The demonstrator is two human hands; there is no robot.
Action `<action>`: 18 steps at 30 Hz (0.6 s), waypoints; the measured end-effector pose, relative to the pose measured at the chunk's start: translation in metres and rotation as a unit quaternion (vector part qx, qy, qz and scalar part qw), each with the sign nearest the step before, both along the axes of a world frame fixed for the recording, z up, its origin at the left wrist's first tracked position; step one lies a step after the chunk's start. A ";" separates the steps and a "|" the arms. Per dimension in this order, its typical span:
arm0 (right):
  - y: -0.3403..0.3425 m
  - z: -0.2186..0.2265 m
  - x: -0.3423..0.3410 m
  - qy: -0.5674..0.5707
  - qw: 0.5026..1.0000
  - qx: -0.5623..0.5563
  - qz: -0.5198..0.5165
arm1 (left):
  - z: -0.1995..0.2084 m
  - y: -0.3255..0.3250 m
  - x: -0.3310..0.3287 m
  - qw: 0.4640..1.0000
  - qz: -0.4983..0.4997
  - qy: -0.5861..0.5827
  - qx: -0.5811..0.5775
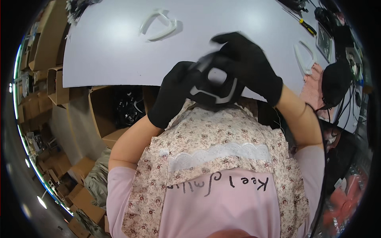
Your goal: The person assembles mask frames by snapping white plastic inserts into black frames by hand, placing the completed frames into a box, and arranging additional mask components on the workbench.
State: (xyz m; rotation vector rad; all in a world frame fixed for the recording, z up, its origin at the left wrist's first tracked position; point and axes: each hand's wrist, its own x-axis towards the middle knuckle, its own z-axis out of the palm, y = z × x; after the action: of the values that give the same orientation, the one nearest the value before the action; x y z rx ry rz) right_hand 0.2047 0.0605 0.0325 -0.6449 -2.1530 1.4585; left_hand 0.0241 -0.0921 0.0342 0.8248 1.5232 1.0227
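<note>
Just above my lap, by the near edge of the table, is a black ring-shaped plastic part [217, 97] with an opening in its middle and a silver-grey trim strip; motion blurs its outline. My left hand [173, 92], in a black glove, grips its left side, with the fingertips partly hidden. On its upper right side lies my right hand [251, 63], also gloved in black. One finger of that hand sticks out toward the left, and the others bend over the part. A white curved plastic frame [168, 33] rests farther off on the table.
The white table [107, 51] spans the far side. At its right are a second white frame [304, 59], a yellow-handled screwdriver [307, 27], a pink cloth [312, 87] and cables. An open cardboard box [104, 115] with black parts stands below its left edge.
</note>
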 end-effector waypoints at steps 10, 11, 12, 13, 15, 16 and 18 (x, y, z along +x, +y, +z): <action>-0.036 -0.003 0.029 0.027 0.917 -0.396 -0.026 | 0.005 -0.011 -0.007 0.990 0.024 -0.136 0.010; -0.036 -0.002 0.029 0.004 0.926 -0.377 -0.023 | 0.006 -0.012 -0.006 0.992 0.026 -0.124 -0.008; -0.035 0.000 0.029 -0.019 0.934 -0.357 -0.020 | 0.003 -0.014 -0.006 0.993 0.015 -0.116 -0.016; -0.036 0.001 0.029 -0.042 0.940 -0.338 -0.018 | -0.002 -0.017 -0.005 0.993 0.015 -0.117 -0.019; -0.034 0.000 0.027 -0.052 0.954 -0.294 -0.017 | -0.009 -0.023 0.000 0.995 0.024 -0.094 0.002; -0.030 -0.001 0.026 -0.062 0.967 -0.246 -0.013 | -0.009 -0.023 0.000 0.995 0.026 -0.094 0.001; -0.027 -0.002 0.025 -0.037 0.966 -0.256 -0.002 | -0.009 -0.022 -0.001 0.998 0.003 -0.069 0.013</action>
State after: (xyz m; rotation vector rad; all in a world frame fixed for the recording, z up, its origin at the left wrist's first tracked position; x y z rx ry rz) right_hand 0.2301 0.0336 0.0302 -0.8883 -1.8224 2.0376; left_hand 0.0227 -0.1138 0.0253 0.7520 1.3986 1.0832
